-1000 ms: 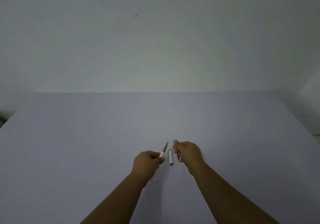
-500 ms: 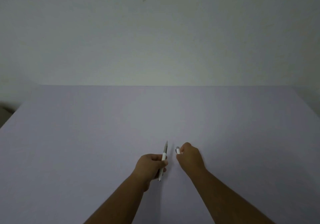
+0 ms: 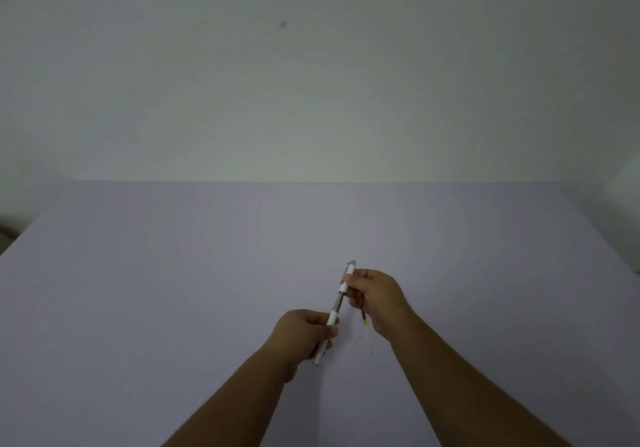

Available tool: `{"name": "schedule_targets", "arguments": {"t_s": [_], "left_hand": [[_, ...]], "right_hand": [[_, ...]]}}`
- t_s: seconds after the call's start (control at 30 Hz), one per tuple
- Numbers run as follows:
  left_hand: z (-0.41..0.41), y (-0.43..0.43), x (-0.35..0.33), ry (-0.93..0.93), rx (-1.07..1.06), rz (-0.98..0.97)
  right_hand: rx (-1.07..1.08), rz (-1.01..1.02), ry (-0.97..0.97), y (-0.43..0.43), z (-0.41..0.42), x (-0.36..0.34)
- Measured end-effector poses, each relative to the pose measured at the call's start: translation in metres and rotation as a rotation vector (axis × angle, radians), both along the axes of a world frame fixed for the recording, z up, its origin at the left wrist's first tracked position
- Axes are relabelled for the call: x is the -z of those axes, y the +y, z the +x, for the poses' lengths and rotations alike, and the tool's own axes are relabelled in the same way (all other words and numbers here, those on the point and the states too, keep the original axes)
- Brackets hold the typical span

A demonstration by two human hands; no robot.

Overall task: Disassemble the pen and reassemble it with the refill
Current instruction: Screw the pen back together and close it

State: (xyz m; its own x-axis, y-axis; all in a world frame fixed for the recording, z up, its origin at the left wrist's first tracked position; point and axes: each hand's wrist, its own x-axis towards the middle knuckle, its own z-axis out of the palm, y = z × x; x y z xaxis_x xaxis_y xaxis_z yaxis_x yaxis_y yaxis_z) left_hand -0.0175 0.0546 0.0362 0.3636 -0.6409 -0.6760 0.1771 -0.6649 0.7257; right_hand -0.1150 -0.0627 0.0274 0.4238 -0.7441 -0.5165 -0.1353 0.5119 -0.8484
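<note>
My left hand (image 3: 301, 335) grips the white lower barrel of the pen (image 3: 327, 335), from which a grey refill shaft (image 3: 337, 303) sticks up and away. My right hand (image 3: 375, 296) holds the white upper barrel with its cap end (image 3: 349, 273) over the tip of that shaft, the two halves in line and slightly apart. A thin spare refill with a yellow band (image 3: 364, 320) lies on the table under my right hand, partly hidden by it.
The work surface is a pale lilac table (image 3: 173, 290) against a plain white wall (image 3: 311, 83). Its left and right edges fall away at the sides of the view.
My right hand picked the white upper barrel up from the table and brought it onto the end of the refill shaft held by my left hand.
</note>
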Motion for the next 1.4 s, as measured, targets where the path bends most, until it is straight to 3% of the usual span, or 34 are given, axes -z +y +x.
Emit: {"name": "schedule_targets", "arguments": {"t_s": [0.3,0.63,0.9,1.0,1.4], "left_hand": [[-0.008,0.005,-0.011,-0.008,-0.05,-0.067],[-0.022,0.002,-0.013,-0.225,-0.056,-0.088],[-0.006,0.004,-0.021,0.243,0.05,-0.038],[-0.002,0.007,-0.019,0.317,0.101,-0.035],[-0.012,0.003,-0.004,0.055,0.019,-0.132]], "right_hand": [[-0.129,-0.026,-0.003,0.018,-0.011,-0.007],[-0.177,-0.061,0.059,0.016,-0.017,-0.01],[-0.16,-0.022,-0.019,0.011,-0.025,-0.01],[-0.171,0.002,-0.056,0.009,-0.028,-0.009],[-0.18,-0.027,-0.027,0.005,-0.03,-0.01]]}}
